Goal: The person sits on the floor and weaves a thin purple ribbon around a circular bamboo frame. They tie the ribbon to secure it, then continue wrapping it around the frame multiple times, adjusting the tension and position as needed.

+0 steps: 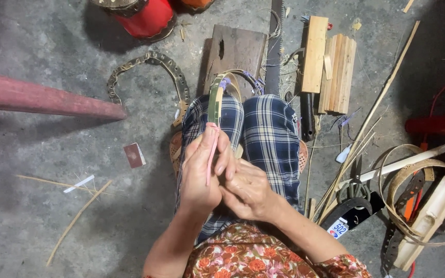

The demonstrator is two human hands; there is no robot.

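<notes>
A curved bamboo hoop, edge-on to the camera, is held upright over the lap, above the blue plaid trousers. The left hand is closed around the near end of the hoop, with the thumb and forefinger pressed together on the strip; the fingers are curled, not spread. A pink binding strip is wrapped once around the hoop just above the fingers and is seen hanging down across the left palm. A purple tie is wound around the hoop at its far end.

The right hand is tucked just beside and partly under the left, its fingers bent inward and touching the left hand's fingers. What is pinched by the right hand cannot be told, since its fingertips are hidden.

A wooden board is seen on the concrete floor beyond the knees, and a perforated woven band is curled to its left. Wooden blocks are laid to the right of the board. Coiled bamboo strips, scissors and thin bamboo splints are scattered at the right. A red container is stood at the top edge.
</notes>
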